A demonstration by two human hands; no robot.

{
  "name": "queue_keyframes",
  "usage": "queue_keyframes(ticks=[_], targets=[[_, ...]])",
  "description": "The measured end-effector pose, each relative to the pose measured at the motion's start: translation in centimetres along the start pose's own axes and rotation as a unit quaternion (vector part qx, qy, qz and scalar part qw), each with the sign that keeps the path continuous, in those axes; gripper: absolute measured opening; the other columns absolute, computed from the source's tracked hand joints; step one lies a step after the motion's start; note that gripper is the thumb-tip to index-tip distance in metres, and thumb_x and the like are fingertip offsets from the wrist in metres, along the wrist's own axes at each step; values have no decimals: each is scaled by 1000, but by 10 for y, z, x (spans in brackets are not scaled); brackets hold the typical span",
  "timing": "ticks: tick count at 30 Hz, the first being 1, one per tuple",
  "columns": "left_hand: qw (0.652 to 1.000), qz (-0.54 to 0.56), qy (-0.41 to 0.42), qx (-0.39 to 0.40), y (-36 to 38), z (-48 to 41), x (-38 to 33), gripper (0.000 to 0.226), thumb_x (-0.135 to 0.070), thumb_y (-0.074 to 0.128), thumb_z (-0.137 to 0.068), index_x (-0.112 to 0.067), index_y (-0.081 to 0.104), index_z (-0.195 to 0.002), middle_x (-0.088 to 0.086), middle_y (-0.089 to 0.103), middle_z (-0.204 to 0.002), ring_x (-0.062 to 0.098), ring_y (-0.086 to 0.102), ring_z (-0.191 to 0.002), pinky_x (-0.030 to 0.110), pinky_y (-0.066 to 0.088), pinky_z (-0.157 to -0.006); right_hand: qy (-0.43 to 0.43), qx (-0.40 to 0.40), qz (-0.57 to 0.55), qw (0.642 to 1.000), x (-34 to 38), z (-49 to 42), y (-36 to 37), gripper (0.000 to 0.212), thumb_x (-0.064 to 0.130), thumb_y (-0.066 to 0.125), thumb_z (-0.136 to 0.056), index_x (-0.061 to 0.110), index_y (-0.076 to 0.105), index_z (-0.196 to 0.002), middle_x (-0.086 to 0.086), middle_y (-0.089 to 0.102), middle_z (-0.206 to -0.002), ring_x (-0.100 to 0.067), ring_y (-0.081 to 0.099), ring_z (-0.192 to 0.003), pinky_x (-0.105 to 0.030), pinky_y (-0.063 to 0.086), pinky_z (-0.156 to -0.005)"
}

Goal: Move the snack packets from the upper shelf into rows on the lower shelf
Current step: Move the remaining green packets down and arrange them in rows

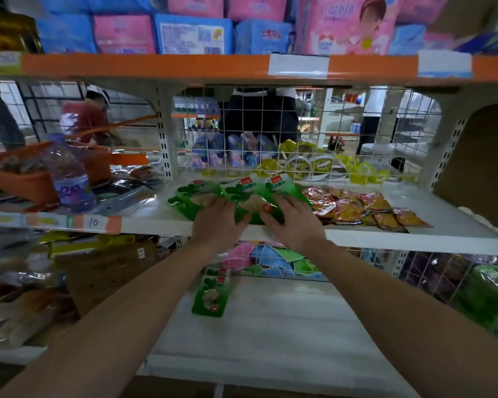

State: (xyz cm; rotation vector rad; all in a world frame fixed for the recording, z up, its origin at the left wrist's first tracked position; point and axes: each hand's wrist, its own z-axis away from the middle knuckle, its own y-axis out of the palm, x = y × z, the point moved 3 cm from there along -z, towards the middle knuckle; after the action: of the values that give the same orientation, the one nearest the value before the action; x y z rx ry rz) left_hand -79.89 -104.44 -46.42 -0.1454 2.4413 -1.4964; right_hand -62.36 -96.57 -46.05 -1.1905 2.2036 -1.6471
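Left hand (219, 218) and right hand (295, 222) cover green packets (242, 191); blur hides either grip's state.

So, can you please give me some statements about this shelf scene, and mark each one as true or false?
1. The left hand and right hand touch the green packets on the upper shelf. True.
2. The lower shelf holds no packet yet. False: at least one green packet lies on it.
3. Orange packets lie right of the green ones. True.
4. The water bottle stands on the lower shelf. False: it stands left of the hands, at the upper shelf's level.
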Motion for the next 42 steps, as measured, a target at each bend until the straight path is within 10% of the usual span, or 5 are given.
queue_keyframes(ticks=[5,17,28,36,42], targets=[[994,-7,-102,34,11,-29,-5,79,-86,32,-83,-13,55,-64,5,58,-69,24,62,-67,29,43,-59,39,31,34,998,-19,-39,-5,74,67,42,-95,22,32,-153,-12,40,-154,-35,35,-141,-47,34,-114],[971,128,-185,80,38,-66,11,62,-71,70,-74,-14,48,-63,2,51,-61,22,58,-68,31,48,-64,154,65,4,986,-52,-91,-3,68,56,74,-81,8,51,-122,-13,64,-113,-31,61,-107,-45,54,-91],[899,380,-210,50,33,-66,30,73,-24,84,-79,-11,45,-139,2,55,-128,22,55,-114,33,49,-92,183,104,-122,970,-45,-101,-6,37,24,90,-71,10,62,-91,-6,65,-88,-19,62,-81,-32,49,-74],[860,464,-209,40,21,-59,33,53,-8,83,-77,-15,56,-122,-1,62,-106,15,58,-94,21,45,-71,177,83,-207,959,-42,-94,-13,51,7,87,-72,7,52,-108,-6,61,-100,-23,60,-93,-32,52,-68],[826,520,-216,19,12,-49,41,54,-1,81,-77,-10,60,-126,7,67,-115,21,63,-105,30,52,-88,148,59,-244,957,-49,-92,-21,36,4,85,-73,4,68,-105,-11,70,-104,-26,66,-93,-42,56,-86]])
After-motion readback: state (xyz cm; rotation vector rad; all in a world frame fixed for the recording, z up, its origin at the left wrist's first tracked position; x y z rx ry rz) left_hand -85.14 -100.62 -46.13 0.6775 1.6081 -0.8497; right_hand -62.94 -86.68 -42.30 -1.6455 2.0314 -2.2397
